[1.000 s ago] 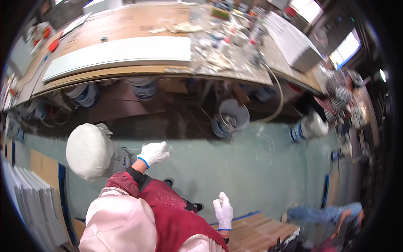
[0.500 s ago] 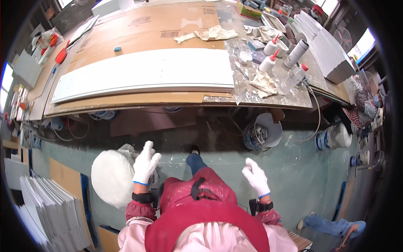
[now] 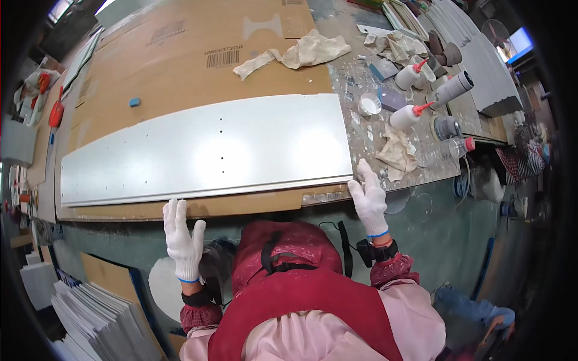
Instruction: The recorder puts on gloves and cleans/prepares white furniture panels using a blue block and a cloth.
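Observation:
A long white panel (image 3: 265, 141) with small drilled holes lies on cardboard along the near side of the workbench. My left hand (image 3: 182, 237), in a white knit glove, is at the panel's near edge, fingers stretched out and thumb apart. Whether its fingertips touch the edge I cannot tell. By the panel's near right corner is my right hand (image 3: 369, 198), gloved the same way, fingers spread and nothing in it. Just beyond that hand lies a crumpled cream cloth (image 3: 397, 153).
Glue bottles with red tips (image 3: 411, 116), a clear plastic bottle (image 3: 444, 151) and a grey tube (image 3: 453, 88) crowd the bench's right side. A small blue block (image 3: 134, 102) rests on the cardboard (image 3: 180, 78). Stacked white panels (image 3: 108, 319) stand at lower left. Another person's jeans (image 3: 475, 307) show at lower right.
I have come closer to the bench. Both hands have moved forward, from above the floor to the white panel's near edge and right corner.

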`<state>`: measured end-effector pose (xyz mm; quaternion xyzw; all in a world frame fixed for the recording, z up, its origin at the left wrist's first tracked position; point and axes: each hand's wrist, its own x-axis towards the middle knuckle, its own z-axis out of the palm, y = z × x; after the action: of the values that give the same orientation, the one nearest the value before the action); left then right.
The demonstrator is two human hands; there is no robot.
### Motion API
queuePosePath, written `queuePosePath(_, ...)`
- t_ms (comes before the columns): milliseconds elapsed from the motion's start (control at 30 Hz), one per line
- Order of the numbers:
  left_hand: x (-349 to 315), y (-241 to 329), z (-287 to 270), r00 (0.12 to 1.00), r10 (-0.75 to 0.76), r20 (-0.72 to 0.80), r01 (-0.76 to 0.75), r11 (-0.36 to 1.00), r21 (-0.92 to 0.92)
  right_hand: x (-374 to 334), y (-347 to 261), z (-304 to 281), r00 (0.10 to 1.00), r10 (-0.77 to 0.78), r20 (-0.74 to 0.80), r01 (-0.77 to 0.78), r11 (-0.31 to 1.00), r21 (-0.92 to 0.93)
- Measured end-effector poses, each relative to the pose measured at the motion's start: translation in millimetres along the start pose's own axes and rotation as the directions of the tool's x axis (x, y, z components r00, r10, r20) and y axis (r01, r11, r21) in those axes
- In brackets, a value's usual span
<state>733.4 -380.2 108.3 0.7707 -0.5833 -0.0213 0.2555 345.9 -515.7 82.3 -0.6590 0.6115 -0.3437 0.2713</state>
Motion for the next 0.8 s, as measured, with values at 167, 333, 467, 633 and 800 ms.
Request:
queuePosePath(167,58.0,-12.1,7.8,0.973,0.154,0.173,-0.157,0.988,0.004,4.3,-24.6,24.2,0.999,0.047,-0.001,-0.047,0.979,-0.196)
queuePosePath(333,103.1,-5.5,18.8,0.85,0.327,0.412,-0.358,0.934,-0.004,-1.3,-34.0,36.6,0.967,0.215,-0.136,-0.228,0.969,-0.091)
queuePosePath(467,131.7,4.0,12.4,0.761,0.387,0.521,-0.368,0.919,-0.143,1.5,-32.8,41.4,0.937,0.309,-0.162,-0.32,0.947,-0.042)
queuePosePath(633,175.7,19.7,19.1,0.74,0.285,0.609,-0.189,0.957,-0.218,4.4,-35.9,29.0,0.928,0.365,-0.068,-0.364,0.931,0.034)
queuePosePath(800,213.3,65.8,53.1,0.708,0.472,0.525,-0.511,0.856,-0.079,6.1,-24.2,21.0,0.971,0.238,-0.025,-0.239,0.971,-0.024)
